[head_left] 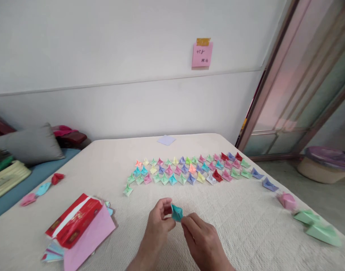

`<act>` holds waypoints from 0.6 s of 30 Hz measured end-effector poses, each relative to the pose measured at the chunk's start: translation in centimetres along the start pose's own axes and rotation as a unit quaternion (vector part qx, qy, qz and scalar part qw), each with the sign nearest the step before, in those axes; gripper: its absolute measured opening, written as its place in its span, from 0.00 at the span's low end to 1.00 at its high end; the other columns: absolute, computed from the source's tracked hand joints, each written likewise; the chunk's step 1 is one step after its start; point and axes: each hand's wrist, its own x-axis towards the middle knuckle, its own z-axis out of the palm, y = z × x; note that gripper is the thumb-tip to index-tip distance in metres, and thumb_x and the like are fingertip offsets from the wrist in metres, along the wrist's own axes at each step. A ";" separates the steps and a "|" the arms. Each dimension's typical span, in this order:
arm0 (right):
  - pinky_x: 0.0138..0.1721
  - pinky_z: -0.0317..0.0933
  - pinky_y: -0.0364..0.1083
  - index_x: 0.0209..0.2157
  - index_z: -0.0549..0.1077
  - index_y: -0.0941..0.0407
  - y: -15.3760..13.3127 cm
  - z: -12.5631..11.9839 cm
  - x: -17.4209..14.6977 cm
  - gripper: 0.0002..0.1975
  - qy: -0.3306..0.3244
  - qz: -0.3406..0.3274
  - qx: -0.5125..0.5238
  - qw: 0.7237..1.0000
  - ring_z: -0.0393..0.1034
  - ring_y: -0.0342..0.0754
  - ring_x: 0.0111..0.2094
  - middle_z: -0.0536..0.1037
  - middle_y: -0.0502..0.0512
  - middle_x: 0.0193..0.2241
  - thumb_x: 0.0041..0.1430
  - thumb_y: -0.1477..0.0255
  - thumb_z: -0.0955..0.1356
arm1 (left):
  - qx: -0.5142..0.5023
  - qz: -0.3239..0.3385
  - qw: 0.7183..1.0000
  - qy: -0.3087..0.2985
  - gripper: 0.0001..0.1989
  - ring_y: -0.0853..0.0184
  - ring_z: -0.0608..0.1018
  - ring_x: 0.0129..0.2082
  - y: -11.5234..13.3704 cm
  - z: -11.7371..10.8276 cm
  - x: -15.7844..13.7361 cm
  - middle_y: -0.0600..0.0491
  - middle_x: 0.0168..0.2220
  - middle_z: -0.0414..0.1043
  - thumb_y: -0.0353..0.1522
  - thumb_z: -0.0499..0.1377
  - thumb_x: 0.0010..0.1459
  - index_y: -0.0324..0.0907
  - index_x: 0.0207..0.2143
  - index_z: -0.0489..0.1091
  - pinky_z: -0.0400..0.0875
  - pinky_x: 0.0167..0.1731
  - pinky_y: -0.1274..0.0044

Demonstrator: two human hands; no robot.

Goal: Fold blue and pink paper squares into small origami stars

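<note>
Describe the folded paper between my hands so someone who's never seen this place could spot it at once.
Start with the wide, pale surface and come toward the wearer from the rows of little paper boats. There, between the left hand and the right hand, is a small teal folded paper. Unlike the boats in those rows, it is pinched by the right hand.

Observed one teal paper boat (pixel 177 213), folded, with creased faces, pointed corners and a paler edge at the left. Held tilted, sloping from upper left to lower right. Pinched at the lower right end by the fingertips of the right hand (pixel 199 234). Bracketed at the left by the thumb and curled fingers of the left hand (pixel 160 217); cannot confirm firm contact there. Positioned above the pale textured cover (pixel 231 214). Cannot make out the inner folds.
</note>
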 end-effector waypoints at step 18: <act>0.18 0.55 0.40 0.24 0.68 0.55 1.6 2.3 -0.6 0.18 -0.018 0.010 -0.072 0.997 0.69 0.43 0.17 0.70 0.50 0.20 0.65 0.75 0.54 | 0.013 0.025 0.998 0.050 0.08 0.67 0.71 0.22 1.0 -0.2 -0.5 0.55 0.18 0.69 0.25 0.52 0.43 0.39 0.22 0.72 0.63 0.24 0.78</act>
